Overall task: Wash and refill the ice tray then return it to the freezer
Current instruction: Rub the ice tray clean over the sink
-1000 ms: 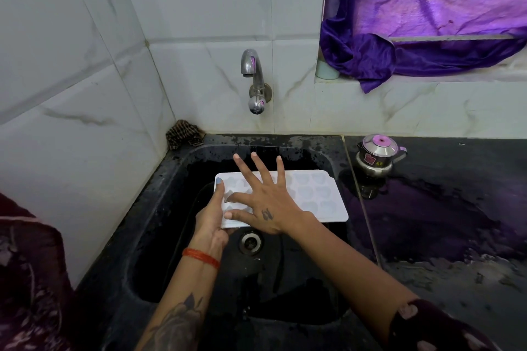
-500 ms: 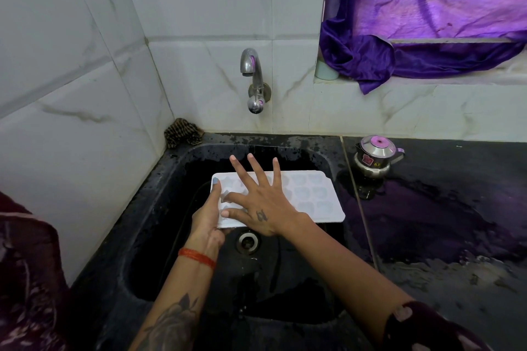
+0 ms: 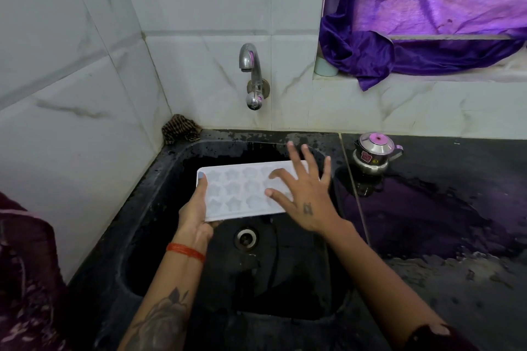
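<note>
A white ice tray [image 3: 242, 191] with shaped cells is held level over the black sink [image 3: 159, 208]. My left hand [image 3: 195, 208] grips its left end, thumb lying along the top edge. With its fingers spread flat, my right hand [image 3: 305, 194] rests on the tray's right half and hides that end. The chrome tap [image 3: 252, 74] juts from the tiled wall above the sink; no water runs from it.
The drain [image 3: 245, 236] lies below the tray. A small steel kettle with a pink lid [image 3: 373, 155] stands on the wet black counter to the right. A brown scrub cloth [image 3: 179, 128] sits in the back left corner. A purple curtain [image 3: 413, 23] hangs over the sill.
My right hand has slid from the tray's left half to its right half. The left hand keeps its grip on the left end.
</note>
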Available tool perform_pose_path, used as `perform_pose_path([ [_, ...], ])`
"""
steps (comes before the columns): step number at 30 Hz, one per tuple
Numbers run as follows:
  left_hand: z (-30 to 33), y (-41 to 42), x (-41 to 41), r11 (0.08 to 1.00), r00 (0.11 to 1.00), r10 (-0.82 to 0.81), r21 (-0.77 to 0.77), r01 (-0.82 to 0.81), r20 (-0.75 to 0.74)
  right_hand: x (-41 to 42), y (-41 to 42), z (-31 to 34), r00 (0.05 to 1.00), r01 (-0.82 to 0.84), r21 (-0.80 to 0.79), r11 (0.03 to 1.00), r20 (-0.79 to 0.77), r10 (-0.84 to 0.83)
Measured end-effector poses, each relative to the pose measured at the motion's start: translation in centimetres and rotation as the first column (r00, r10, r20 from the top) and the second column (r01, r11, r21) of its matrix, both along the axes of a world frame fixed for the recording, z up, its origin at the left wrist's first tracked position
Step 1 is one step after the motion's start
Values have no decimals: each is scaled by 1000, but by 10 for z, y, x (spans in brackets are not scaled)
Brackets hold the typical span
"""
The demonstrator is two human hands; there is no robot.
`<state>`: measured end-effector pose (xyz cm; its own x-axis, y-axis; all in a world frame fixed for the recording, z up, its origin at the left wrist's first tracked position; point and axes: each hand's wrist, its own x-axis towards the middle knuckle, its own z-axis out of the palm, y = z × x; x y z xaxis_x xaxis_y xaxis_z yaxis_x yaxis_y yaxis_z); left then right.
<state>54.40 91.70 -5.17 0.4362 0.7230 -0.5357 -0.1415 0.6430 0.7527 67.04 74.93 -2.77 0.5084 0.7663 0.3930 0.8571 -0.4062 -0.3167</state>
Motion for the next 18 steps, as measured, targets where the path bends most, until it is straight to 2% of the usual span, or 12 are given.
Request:
perform_pose_path([
  [3, 1, 7, -1, 1000, 1000, 13, 5, -13, -15, 16, -19, -10, 995, 101, 92, 991, -37, -98],
  [7, 4, 13, -3, 1000, 1000, 16, -7, -16, -10, 25, -34, -20, 982, 179, 77, 981, -83, -172],
  [18, 10, 13, -4, 1000, 1000, 29, 0, -29, 4, 22, -31, -25, 980, 141, 38, 989, -147, -134],
])
